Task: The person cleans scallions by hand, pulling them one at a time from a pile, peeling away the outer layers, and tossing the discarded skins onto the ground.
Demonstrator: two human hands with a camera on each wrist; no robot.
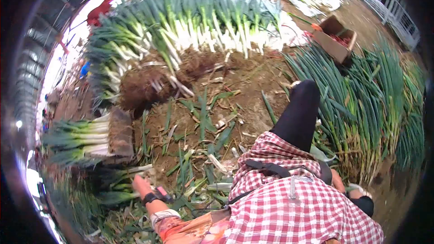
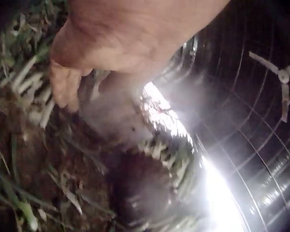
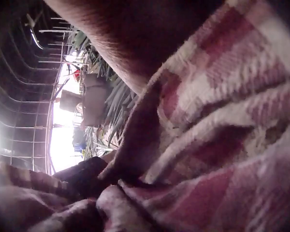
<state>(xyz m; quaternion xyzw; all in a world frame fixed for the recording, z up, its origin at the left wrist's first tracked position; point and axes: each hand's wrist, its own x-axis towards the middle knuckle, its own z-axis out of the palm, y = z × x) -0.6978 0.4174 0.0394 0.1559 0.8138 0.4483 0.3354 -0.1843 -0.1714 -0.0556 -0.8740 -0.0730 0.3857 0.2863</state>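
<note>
Low at the left in the head view, my left hand [image 1: 143, 186] reaches over a few loose leeks [image 1: 121, 197], their white ends close by its fingers. In the left wrist view, the left hand [image 2: 111, 43] has its fingers [image 2: 63, 89] pointing down with no stalk between them. A stacked bundle of leeks [image 1: 90, 136], root ends facing me, lies just beyond that hand. My right hand [image 1: 337, 180] shows only in part beside the right side of the checked garment, its fingers hidden. In the right wrist view, checked cloth [image 3: 222, 121] fills most of the picture.
A long curved row of bundled leeks [image 1: 199, 22] stands across the back. More untrimmed leeks [image 1: 361, 108] lie to my right, with a cardboard box [image 1: 334, 39] behind them. Cut leaves and scraps [image 1: 203, 122] litter the soil. My dark-clad knee [image 1: 300, 113] juts forward.
</note>
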